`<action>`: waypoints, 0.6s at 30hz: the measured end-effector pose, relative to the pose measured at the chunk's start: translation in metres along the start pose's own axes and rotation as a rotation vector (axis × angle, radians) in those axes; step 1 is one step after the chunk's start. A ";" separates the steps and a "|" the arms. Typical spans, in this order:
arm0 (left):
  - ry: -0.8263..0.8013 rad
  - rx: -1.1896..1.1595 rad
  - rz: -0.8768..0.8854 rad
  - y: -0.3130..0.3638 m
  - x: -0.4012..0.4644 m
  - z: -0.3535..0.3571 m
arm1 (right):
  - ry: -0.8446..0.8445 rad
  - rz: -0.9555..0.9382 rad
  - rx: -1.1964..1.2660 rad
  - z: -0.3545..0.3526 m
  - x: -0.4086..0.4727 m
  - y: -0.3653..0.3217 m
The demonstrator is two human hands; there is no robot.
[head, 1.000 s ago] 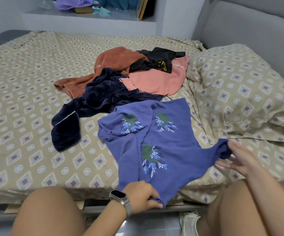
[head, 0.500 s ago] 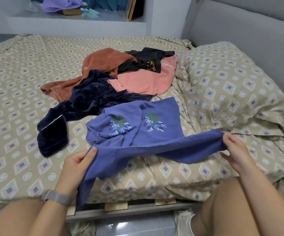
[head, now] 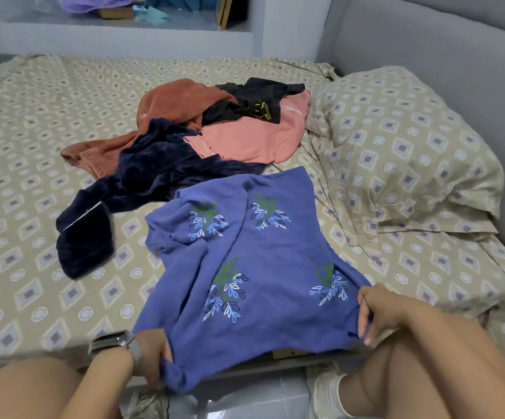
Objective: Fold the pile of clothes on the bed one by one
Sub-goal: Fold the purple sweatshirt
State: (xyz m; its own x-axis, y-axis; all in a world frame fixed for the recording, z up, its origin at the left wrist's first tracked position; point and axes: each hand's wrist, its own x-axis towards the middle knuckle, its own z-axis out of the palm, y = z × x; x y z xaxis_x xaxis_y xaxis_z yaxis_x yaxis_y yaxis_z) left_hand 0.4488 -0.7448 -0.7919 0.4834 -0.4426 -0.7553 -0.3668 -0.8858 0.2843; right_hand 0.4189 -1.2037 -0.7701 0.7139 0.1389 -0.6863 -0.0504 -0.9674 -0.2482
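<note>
Both hands are down at the near edge of the bed (head: 33,182), each clamped on a corner of the blue top (head: 260,267). The left hand (head: 154,356), the one with a watch (head: 115,341) on the wrist, is curled into a fist around the near-left corner, cloth bunched up in it and hanging a bit past the edge. The right hand (head: 379,313) has its fingers folded over the near-right corner, pinching the fabric, knuckles facing left. The top lies mostly flat between the two grips and stretches away from them toward the far side, leaf prints up, a bit rumpled at its far-left end. Just beyond it sits the rest of the pile: a navy piece (head: 142,189) sprawled to the left and touching the top's far edge, a rust one (head: 166,107) behind that, a pink one (head: 254,140) and a black one (head: 254,98) on top. A pillow (head: 396,146) is off to the right.
</note>
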 end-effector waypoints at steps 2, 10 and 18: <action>0.031 0.070 -0.096 0.001 -0.003 0.000 | -0.004 0.031 -0.027 0.004 -0.004 0.003; 0.135 -0.304 0.003 -0.016 -0.012 0.000 | 0.128 0.061 0.040 0.010 -0.014 0.026; 0.657 -0.524 0.156 0.006 -0.014 -0.010 | 0.312 -0.017 0.386 0.005 -0.023 0.012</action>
State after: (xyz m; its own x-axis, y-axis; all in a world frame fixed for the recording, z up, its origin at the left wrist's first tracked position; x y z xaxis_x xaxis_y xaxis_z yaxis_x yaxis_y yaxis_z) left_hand 0.4479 -0.7458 -0.7735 0.8799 -0.4128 -0.2351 -0.1308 -0.6863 0.7155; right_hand 0.3989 -1.2172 -0.7608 0.8887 0.0268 -0.4577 -0.2499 -0.8087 -0.5326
